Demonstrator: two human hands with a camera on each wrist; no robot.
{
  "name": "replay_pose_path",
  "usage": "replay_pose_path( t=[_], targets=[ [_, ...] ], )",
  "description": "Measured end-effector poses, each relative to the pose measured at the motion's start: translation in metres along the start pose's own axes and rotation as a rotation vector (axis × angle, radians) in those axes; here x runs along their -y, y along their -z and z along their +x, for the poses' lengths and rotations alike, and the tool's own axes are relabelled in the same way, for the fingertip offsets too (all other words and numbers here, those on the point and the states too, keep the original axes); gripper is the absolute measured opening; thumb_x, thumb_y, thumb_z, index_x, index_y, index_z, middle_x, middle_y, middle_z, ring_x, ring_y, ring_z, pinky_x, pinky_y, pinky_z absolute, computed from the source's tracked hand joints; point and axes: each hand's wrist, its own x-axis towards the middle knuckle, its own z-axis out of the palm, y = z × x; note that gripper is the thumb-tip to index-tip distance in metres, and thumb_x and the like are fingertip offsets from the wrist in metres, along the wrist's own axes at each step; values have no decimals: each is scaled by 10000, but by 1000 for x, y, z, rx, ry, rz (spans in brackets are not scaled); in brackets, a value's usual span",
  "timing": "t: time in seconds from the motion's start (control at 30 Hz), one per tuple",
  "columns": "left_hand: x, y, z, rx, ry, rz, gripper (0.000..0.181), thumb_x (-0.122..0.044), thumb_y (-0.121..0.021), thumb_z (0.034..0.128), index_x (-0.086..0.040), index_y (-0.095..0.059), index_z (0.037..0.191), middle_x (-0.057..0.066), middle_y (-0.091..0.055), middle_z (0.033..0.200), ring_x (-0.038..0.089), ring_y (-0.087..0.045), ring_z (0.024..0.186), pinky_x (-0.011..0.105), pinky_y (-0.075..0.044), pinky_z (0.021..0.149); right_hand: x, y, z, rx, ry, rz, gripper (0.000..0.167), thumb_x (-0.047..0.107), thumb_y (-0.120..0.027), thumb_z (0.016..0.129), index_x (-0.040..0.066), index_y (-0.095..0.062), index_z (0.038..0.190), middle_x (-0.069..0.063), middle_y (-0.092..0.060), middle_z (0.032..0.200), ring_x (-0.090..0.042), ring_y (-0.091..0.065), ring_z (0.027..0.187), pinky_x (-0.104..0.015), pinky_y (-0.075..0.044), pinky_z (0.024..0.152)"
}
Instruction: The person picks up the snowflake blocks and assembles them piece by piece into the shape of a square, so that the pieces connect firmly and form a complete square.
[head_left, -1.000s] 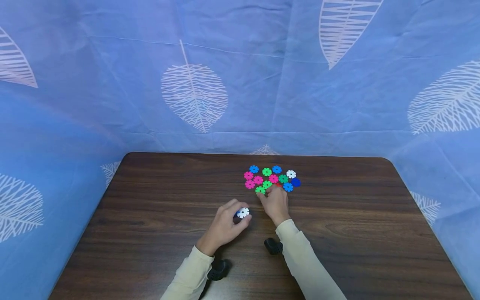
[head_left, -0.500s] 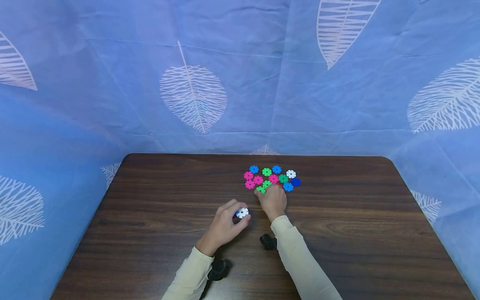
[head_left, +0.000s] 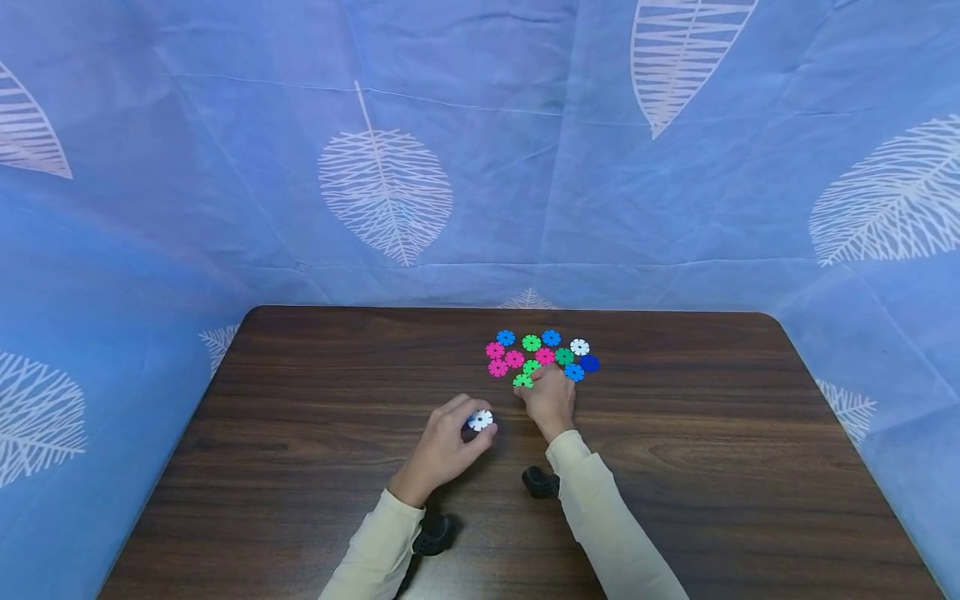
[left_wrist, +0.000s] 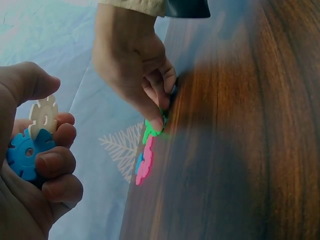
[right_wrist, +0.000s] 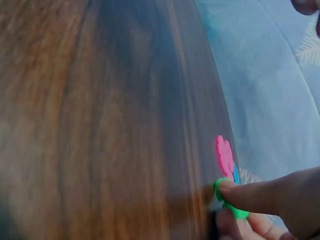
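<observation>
Even light across the table (head_left: 712, 467) in the head view, grain nicely crisp, with a pale sheen catching near its closest edge! Small soft shadow on the table, right beside the black wrist camera (head_left: 433, 536). Toward the table's far edge, the discs (head_left: 497, 367) almost glow. Now the wrist views: hazy, bluish, broad shade over the table, grain softening, and beyond its edge the cloth (left_wrist: 45, 30) washes out pale.

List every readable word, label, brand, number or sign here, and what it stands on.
None can be read: not on the white disc or blue disc in the left hand, the table or the leaf-patterned cloth. Any marks on the loose discs would be too small.
</observation>
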Motion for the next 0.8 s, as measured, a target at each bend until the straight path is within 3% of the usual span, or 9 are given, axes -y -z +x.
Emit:
replay_pose_path(
  t=[0.2, 0.33, 0.47, 0.8],
  targets=[
    [1, 3, -1, 36, 39, 8, 278, -213, -673, 887, -41, -636, 1102, 19, -641, 953, 75, -570, 801, 226, -535, 713, -15, 11, -1, 55, 49, 127, 198, 118, -723, 817, -6, -631, 940, -131, -722, 789, -207, -691, 710, -320, -504, 734],
    [1, 5, -2, 73, 62, -5, 339, -215, -679, 878, -74, -606, 1178, 22, -637, 1007, 83, -561, 832, 250, -540, 747, -29, 23, -4, 137, 46, 234, 203, 101, -695, 850, -16, -613, 995, -154, -709, 839, -156, -684, 690, -234, -542, 679],
    [1, 5, -1, 98, 81, -16, 334, -208, -667, 889, -86, -589, 1190, 20, -632, 1016, 85, -558, 845, 259, -539, 764, -39, 36, -10, 248, 27, 343, 240, 87, -663, 879, -49, -618, 1072, -209, -684, 937, -184, -696, 749, -258, -584, 672],
    [-1, 6, 2, 156, 132, -43, 330, -216, -630, 915, -51, -574, 1195, 35, -619, 1024, 122, -559, 858, 306, -545, 805, -34, 62, -30, 384, 80, 391, 285, 146, -649, 900, -56, -615, 1098, -200, -708, 962, -226, -711, 799, -299, -590, 716]
  ],
)
